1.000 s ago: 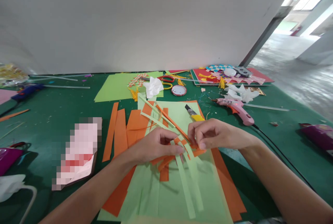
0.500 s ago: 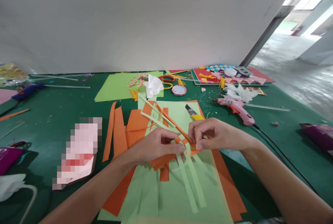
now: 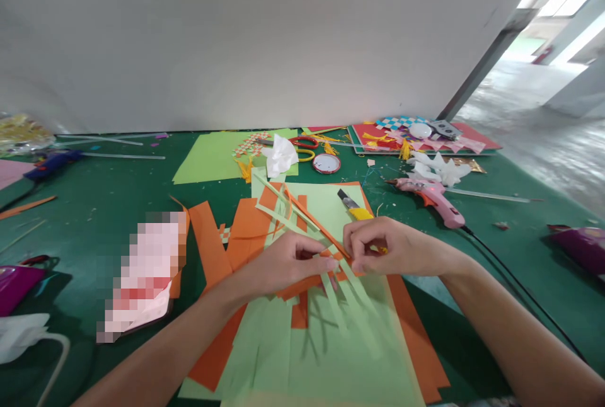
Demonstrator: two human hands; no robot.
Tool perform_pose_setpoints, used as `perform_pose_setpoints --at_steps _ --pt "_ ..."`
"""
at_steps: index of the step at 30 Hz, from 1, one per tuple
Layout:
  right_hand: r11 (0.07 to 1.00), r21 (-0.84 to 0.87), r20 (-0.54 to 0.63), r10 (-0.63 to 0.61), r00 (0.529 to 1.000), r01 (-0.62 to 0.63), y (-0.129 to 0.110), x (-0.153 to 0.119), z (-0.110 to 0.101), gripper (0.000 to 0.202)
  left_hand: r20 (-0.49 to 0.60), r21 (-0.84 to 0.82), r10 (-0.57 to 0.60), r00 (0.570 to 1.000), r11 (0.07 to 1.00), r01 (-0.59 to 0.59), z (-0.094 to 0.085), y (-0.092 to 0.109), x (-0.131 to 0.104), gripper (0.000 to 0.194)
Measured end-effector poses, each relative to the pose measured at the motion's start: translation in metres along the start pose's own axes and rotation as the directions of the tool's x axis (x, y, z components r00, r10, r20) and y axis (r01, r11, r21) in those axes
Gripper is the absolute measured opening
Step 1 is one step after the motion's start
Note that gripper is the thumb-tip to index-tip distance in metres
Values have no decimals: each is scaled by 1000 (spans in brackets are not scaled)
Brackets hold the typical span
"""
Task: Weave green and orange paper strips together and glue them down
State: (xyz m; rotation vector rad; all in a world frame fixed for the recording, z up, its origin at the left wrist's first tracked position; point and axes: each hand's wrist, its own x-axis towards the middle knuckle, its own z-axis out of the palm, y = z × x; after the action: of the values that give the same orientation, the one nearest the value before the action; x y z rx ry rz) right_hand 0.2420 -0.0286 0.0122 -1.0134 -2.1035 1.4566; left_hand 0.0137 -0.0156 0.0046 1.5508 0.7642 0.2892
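Light green paper strips point(image 3: 358, 289) and orange pieces are interlaced between my two hands above pale green sheets point(image 3: 331, 356). My left hand point(image 3: 297, 262) pinches the woven piece at its left side, thumb on top. On the right, my right hand point(image 3: 378, 244) has its fingers closed on a narrow orange strip point(image 3: 317, 223) that slants up to the left. The green strips hang toward me and look blurred. A yellow cutter point(image 3: 353, 205) lies just behind my right hand. Orange paper point(image 3: 248, 218) lies left of the sheets.
A pink glue gun point(image 3: 432, 196) with a black cord lies at the right. Scissors point(image 3: 305, 149), a white tissue point(image 3: 280, 156) and a round tin point(image 3: 326, 163) are at the back. A phone point(image 3: 146, 275) lies left. A grey wall point(image 3: 236, 41) rises behind the table.
The hanging green strips have swung and the woven piece has tilted slightly. At the left, orange strips have shifted; one now lies against the phone, and a small checkered piece shows. Both hands keep their grip.
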Motion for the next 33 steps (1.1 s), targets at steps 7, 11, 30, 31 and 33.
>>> perform_pose_setpoints --at_steps 7,11,30,31,33 --pt "999 -24 16 37 999 -37 -3 2 4 20 -32 -17 -22 999 1000 21 3 -1 1 48" --pt "998 -21 19 57 998 -56 -5 2 6 21 -42 16 -30 999 999 30 4 -2 1 49" --pt "990 -117 63 89 994 -81 -7 -2 2 21 52 -156 -88 995 983 95 4 -6 0 35" --pt "988 -126 63 94 994 -85 -8 -2 2 20 56 -156 -82 995 984 89 4 -7 0 34" --pt "986 -136 59 100 993 -91 -9 -2 2 20 56 -145 -77 995 986 84 4 -7 0 32"
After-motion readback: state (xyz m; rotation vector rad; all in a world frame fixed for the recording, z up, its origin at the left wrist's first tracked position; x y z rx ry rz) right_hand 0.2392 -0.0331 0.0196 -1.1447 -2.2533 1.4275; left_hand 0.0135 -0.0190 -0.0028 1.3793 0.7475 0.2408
